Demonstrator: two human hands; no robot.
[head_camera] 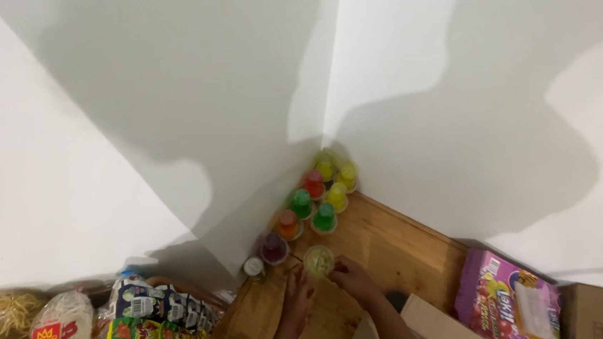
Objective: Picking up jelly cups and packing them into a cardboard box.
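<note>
Low in the middle of the frame, our two hands meet around one pale yellow-green cup [319,260] on the wooden table [400,244]. Our left hand [298,292] comes at it from the lower left, our right hand [353,279] from the lower right, so the cup sits just beyond and between both sets of fingers, toward the corner of the walls. The right fingers [338,265] touch the cup's side; the left fingers [302,271] reach its lower edge. Both hands look closed lightly about the cup, though the blur keeps us from telling how firm the hold is. The right hand seems a shade nearer.

The cup stands upright, wide rim up, so its axis runs straight toward the camera and gives no long side to line up with. What counts is the double row [314,197] of coloured cups running from it up toward the corner: purple [274,248] and orange [288,224] just to the upper left, green [324,217] just above, then red [314,183] and yellow [347,175] farther back. Our cup stands at the near end of this row, close beside the purple one and the green one.

A small white-lidded cup [253,266] stands left of it by the wall; packets [156,324] lie at lower left, and a pink box [505,300] at lower right.
</note>
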